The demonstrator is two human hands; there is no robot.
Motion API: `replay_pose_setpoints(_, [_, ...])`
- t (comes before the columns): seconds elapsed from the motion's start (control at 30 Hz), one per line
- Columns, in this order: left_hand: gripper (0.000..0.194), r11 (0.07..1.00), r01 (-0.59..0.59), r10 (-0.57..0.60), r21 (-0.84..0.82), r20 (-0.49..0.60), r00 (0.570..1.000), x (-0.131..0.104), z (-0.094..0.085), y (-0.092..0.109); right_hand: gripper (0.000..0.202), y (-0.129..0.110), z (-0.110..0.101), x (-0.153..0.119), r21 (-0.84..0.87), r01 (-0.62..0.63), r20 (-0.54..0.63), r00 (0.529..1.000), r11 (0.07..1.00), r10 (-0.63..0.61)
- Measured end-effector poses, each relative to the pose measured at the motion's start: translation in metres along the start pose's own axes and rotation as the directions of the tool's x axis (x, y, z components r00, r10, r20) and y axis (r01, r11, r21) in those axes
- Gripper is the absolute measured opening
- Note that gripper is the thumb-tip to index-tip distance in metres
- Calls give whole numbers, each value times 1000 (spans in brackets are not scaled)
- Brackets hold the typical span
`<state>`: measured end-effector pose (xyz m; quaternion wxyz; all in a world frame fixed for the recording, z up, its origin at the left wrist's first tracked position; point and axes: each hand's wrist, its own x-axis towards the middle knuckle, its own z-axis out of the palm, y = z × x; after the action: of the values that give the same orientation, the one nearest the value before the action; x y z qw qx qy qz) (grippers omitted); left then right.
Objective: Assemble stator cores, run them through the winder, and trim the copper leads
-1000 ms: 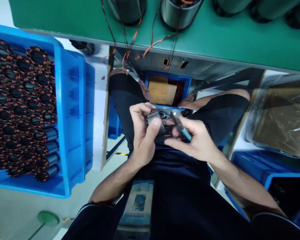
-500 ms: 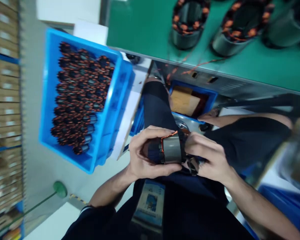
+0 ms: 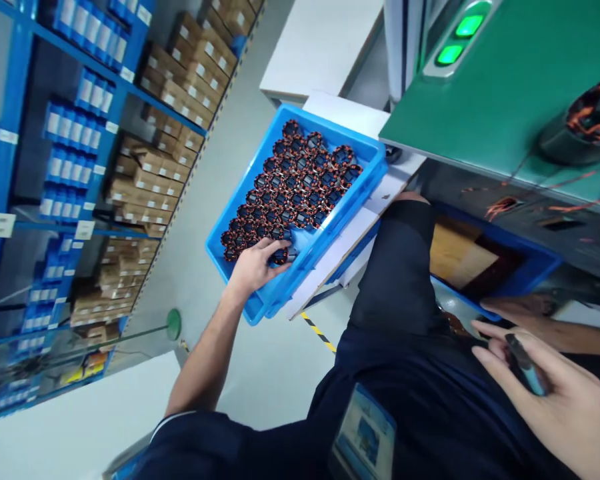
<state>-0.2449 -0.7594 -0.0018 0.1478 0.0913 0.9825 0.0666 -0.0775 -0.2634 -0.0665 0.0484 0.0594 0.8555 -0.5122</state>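
My left hand [image 3: 257, 267] reaches into a blue plastic bin [image 3: 325, 250], its thumb and fingers closed around a motor stator [image 3: 279, 255] at the near end of the packed rows. Orange copper windings ring the tops of the many stators [image 3: 297, 180] standing there. At the lower right, my right hand [image 3: 555, 390] is curled around a small black-and-teal hand tool [image 3: 527, 363]. Its working end is hidden, so I cannot tell its exact kind. A larger wound stator [image 3: 587, 127] stands on the green bench top [image 3: 480, 113], with loose copper wires trailing from it.
Two lit green buttons [image 3: 460, 40] sit at the bench's corner. Under it is a blue crate [image 3: 545, 267] holding cardboard. The stator bin rests on a white table [image 3: 350, 243]. Shelves with cartons [image 3: 180, 113] line the left, and a green-based stand [image 3: 174, 325] is on the floor.
The view has swung left. My left hand has moved from in front of my body, where it held a stator, into the bin. My right hand has come away from that stator.
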Motion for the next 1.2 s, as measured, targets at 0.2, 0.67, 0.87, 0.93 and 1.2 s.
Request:
replay_pose_setpoints(0.2, [52, 996, 14, -10, -90, 42, 999, 17, 28, -1, 38, 14, 11, -7, -19, -118, 34, 992, 993, 119])
replay_pose_setpoints(0.67, [47, 932, 44, -58, -359, -28, 998, 40, 29, 10, 50, 35, 39, -9, 102, -103, 136, 987, 989, 88])
replay_pose_setpoints(0.87, [47, 944, -146, 55, -297, -296, 953, 39, -24, 60, 53, 7, 42, -5, 215, -213, 180, 968, 953, 176])
replay_pose_setpoints(0.93, [63, 897, -298, 85, -326, -534, 841, 54, -32, 109, 53, -2, 42, 0, 219, -227, 183, 965, 949, 188])
replay_pose_setpoints(1.2, [74, 751, -587, 385, -301, -522, 761, 166, -13, 327, 48, -12, 36, -14, 195, -204, 127, 975, 959, 182])
